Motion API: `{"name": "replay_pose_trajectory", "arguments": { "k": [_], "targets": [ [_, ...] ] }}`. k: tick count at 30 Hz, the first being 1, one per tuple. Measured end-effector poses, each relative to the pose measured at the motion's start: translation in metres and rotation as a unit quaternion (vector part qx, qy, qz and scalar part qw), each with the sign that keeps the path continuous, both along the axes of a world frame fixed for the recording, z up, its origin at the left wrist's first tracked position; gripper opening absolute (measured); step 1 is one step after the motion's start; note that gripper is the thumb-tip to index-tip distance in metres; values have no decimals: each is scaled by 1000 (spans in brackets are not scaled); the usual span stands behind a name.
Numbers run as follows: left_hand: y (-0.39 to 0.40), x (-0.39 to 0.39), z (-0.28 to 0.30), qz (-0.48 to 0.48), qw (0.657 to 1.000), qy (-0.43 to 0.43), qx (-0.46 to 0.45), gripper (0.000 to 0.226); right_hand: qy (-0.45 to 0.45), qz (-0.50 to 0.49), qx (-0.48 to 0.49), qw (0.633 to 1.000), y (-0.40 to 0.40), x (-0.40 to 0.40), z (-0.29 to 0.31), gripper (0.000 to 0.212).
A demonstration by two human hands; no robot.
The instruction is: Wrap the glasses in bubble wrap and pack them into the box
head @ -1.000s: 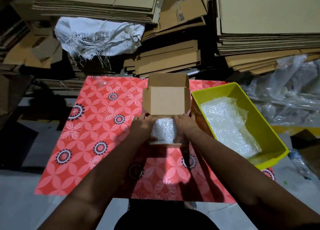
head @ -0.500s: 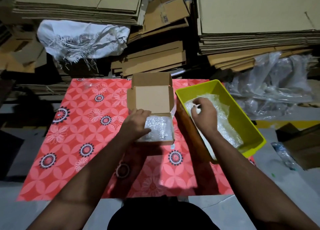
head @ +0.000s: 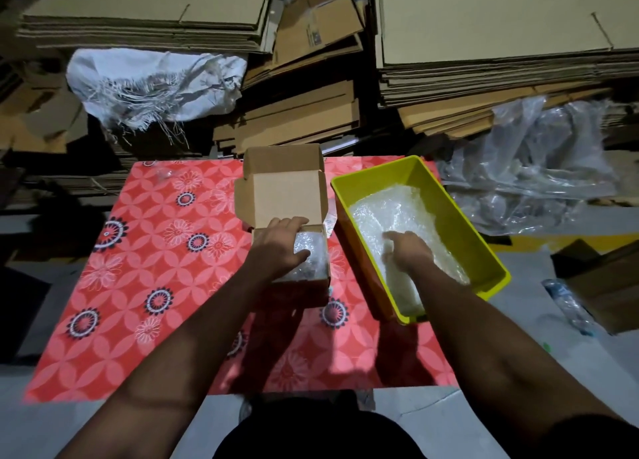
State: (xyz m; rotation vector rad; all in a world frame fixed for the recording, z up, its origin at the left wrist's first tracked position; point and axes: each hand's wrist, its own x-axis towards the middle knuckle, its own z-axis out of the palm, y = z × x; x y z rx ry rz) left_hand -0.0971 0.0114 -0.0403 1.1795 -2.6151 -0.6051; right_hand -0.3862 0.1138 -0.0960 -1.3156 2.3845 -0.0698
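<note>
One small cardboard box on a red flowered mat, lid flap standing open on the far side. One bubble-wrapped bundle lies inside it, filling the right part of the cavity; long axis runs near-to-far, roughly in line with the box's side walls. The glass itself cannot be made out through the wrap, so which end is the rim cannot be told.

Left hand rests over the box, palm down, fingers loosely bent over the bundle's left side and top, thumb lying across its near part; it presses or steadies the bundle, and a closed grip is not evident.

One yellow plastic bin just right of the box, close but not clearly touching, long axis angled near-left to far-right. It holds loose bubble wrap; the number of sheets is not countable. Right hand is down in the bin on the wrap, blurred, fingers curled; whether it has pinched a sheet cannot be told.

Behind the mat: several stacks of flattened cardboard, one white woven sack, one heap of clear plastic sheeting at right
</note>
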Motion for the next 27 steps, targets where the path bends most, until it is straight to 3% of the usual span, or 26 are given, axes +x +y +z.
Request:
{"name": "replay_pose_trajectory", "arguments": {
  "k": [5,9,11,15,18,19,22,24,27],
  "targets": [
    [6,0,0,11,999,37,5,58,36,-50,-88,994,0,8,13,23],
    [3,-13,18,42,991,96,77,47,85,-30,-249,964,-7,15,54,13],
    [6,-19,36,70,970,171,159,48,95,22,-310,946,-9,25,79,15],
    [11,-28,70,78,907,252,327,72,119,99,-364,918,-7,54,124,19],
    [16,-26,89,81,867,280,405,45,73,86,-406,907,-9,76,150,21],
    [16,-24,92,104,858,280,417,48,56,77,-429,898,-9,84,157,21],
    [13,-7,93,180,820,279,467,86,-8,41,-496,868,-6,103,169,19],
    [10,6,94,169,819,296,461,98,-53,46,-496,866,-4,112,170,22],
    [11,23,101,118,837,335,416,60,-99,100,-459,877,-8,124,164,19]
  ]
}}
